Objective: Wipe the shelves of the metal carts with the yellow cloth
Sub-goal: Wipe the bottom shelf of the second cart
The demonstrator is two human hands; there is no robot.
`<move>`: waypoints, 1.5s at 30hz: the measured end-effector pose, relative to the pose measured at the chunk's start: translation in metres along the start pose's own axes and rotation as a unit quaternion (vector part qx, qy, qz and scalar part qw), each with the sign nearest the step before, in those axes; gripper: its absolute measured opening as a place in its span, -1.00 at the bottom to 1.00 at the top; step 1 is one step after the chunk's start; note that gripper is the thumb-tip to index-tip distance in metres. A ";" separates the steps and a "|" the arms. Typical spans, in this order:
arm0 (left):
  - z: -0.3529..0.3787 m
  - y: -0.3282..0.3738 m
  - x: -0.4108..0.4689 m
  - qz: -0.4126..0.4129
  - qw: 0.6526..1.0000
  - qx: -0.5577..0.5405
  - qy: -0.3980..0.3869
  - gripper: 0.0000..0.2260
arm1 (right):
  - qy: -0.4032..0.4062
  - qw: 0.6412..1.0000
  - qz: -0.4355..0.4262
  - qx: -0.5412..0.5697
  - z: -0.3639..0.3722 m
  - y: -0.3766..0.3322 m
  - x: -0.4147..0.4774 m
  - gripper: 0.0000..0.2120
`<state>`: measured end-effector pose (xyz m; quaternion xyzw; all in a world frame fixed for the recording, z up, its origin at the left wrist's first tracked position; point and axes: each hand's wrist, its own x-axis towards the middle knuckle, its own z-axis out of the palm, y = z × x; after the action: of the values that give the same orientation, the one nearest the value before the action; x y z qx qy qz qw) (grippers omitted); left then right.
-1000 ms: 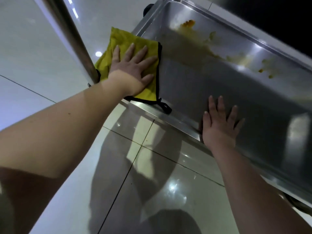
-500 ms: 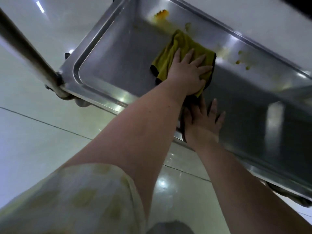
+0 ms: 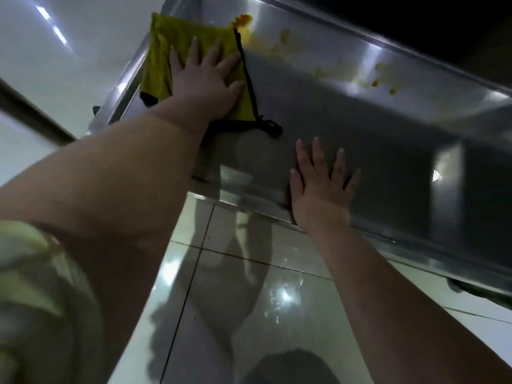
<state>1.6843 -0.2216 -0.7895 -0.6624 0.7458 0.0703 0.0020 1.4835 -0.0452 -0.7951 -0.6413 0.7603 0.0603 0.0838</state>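
The yellow cloth, edged in black, lies spread at the far left end of the metal cart shelf. My left hand presses flat on the cloth with fingers straight and spread. My right hand rests flat on the shelf's near side, palm on the front rim, fingers straight, holding nothing. Orange-yellow food smears run along the shelf's back wall, with a thick blob just beyond the cloth's right corner and more specks farther right.
A metal cart post slants at the left. Glossy white floor tiles lie below the shelf's front rim. A caster wheel shows under the shelf at the right. A pale patterned sleeve fills the lower left.
My left hand has swept the cloth from the shelf's middle back to its far left end. My right hand stays flat on the front of the shelf.
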 end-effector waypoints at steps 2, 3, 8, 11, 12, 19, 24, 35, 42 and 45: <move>0.002 0.039 -0.007 0.013 1.000 -0.012 -0.005 -0.47 | -0.006 1.000 0.003 0.007 0.001 0.001 0.002 -0.47; 0.004 0.062 -0.011 0.043 0.999 -0.012 -0.013 -0.49 | 0.010 0.999 0.003 0.039 0.001 0.002 0.002 -0.44; 0.017 0.172 -0.038 0.204 0.978 -0.005 -0.051 -0.51 | 0.218 0.877 0.038 0.427 -0.002 0.022 -0.008 -0.41; 0.021 0.190 -0.049 0.238 0.970 0.010 -0.056 -0.50 | 0.210 0.849 0.090 0.476 -0.004 0.030 -0.011 -0.45; 0.021 0.185 -0.049 0.242 0.969 0.012 -0.050 -0.50 | 0.206 0.856 0.092 0.465 -0.003 0.030 -0.010 -0.47; 0.005 0.051 -0.036 0.115 0.993 -0.028 -0.008 -0.50 | 0.191 0.864 0.088 0.457 -0.004 0.022 -0.007 -0.52; -0.003 -0.019 -0.047 -0.017 0.999 -0.032 -0.019 -0.51 | 0.174 0.854 0.088 0.482 -0.008 0.015 -0.006 -0.59; 0.021 0.159 -0.153 0.217 0.973 0.002 -0.078 -0.44 | 0.096 0.744 0.170 0.640 -0.040 0.051 -0.007 -0.64; 0.017 0.175 -0.185 0.289 0.950 -0.004 -0.121 -0.47 | 0.075 0.923 0.107 0.361 -0.055 0.085 -0.014 -0.58; 0.006 0.158 -0.184 0.296 0.942 -0.105 -0.120 -0.47 | -0.030 0.955 0.040 0.293 -0.054 0.068 -0.009 -0.56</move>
<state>1.5503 -0.0212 -0.7616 -0.3948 0.8909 0.2245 0.0014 1.4153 -0.0359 -0.7413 -0.5553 0.7669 -0.1430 0.2882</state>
